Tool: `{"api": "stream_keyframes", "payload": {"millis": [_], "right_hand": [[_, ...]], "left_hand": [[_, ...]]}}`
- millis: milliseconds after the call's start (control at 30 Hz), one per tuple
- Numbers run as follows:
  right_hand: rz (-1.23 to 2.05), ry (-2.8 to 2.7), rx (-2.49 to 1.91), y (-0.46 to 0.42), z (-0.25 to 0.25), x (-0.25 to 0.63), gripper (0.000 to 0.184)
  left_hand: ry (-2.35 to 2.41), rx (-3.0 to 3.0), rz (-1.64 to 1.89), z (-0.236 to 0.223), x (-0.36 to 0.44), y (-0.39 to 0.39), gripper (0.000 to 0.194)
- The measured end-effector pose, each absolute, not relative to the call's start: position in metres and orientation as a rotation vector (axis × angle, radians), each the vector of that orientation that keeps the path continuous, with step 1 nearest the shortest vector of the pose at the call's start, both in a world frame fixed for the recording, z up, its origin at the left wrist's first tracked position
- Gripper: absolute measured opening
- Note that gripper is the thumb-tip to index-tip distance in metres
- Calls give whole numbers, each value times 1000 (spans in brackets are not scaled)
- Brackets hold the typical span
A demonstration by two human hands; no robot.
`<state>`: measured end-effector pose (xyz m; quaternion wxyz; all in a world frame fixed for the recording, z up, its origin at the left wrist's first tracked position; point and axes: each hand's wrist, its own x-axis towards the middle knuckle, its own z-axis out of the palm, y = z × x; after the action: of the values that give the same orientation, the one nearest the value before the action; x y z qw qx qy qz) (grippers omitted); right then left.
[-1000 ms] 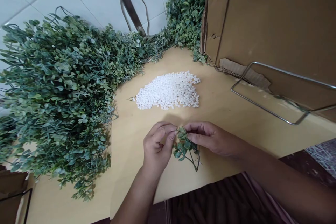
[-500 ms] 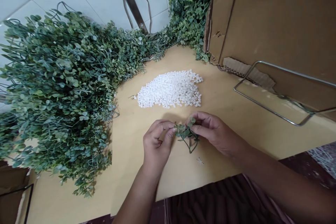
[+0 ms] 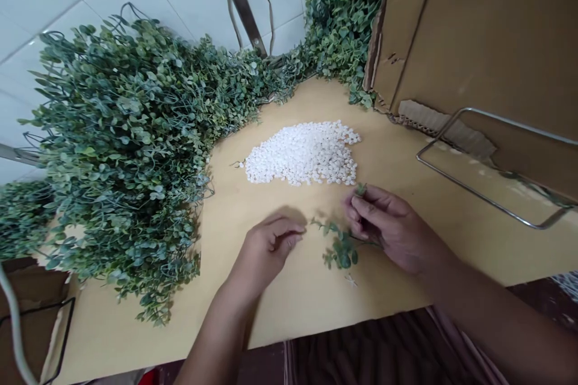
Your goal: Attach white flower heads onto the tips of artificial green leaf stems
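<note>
My right hand (image 3: 388,222) is closed around a sprig of artificial greenery (image 3: 341,248). Small green leaves poke out above the thumb, while a leafy branch hangs out to the left of the fingers, slightly blurred. My left hand (image 3: 271,243) is a short way left of the sprig and does not touch it. Its fingers are curved, with a gap between thumb and forefinger and nothing visible between them. Beyond both hands lies a heap of small white bead-like pieces (image 3: 302,153). A tiny pale scrap (image 3: 351,280) rests on the table below the sprig.
A large mass of artificial foliage (image 3: 130,132) covers the table's left side, with more foliage (image 3: 345,18) at the back. Cardboard (image 3: 487,42) stands at the right behind a bent metal wire frame (image 3: 478,194). A metal strap (image 3: 244,9) leans against the tiled wall.
My left hand has let go of the sprig and moved slightly left. My right hand has moved right with the sprig, which now hangs leftward. The view has shifted a little.
</note>
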<state>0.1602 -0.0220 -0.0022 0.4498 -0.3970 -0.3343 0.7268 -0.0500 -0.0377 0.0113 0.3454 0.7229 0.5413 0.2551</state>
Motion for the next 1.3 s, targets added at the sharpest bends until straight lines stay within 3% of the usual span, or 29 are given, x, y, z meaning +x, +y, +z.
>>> {"api": "stream_keyframes", "payload": {"millis": [200,367,567,633,833,1300], "right_hand": [[1683,-1306,-1134,-30,-10,149,47],[1612,-1483,-1183,-30,-10,151,38],[1542,-1557,-1209,-31,-6,150,36],[1545,-1558,-1220,-31,-5,150,37],[1527,-1584,-1232,-33,-5,148,36],[1284,-1632,-1278,-38,-5,147,29]], "left_hand": [[1918,1947,717,9,-48,14,12],[2001,2119,585,-4,-42,44,19],[1742,1478,1027,2,-45,33,2],[1576,1221,1105,11,-39,18,7],[1309,862,982,19,-9,-28,18],[1298,728,1077,10,4,-47,21]]}}
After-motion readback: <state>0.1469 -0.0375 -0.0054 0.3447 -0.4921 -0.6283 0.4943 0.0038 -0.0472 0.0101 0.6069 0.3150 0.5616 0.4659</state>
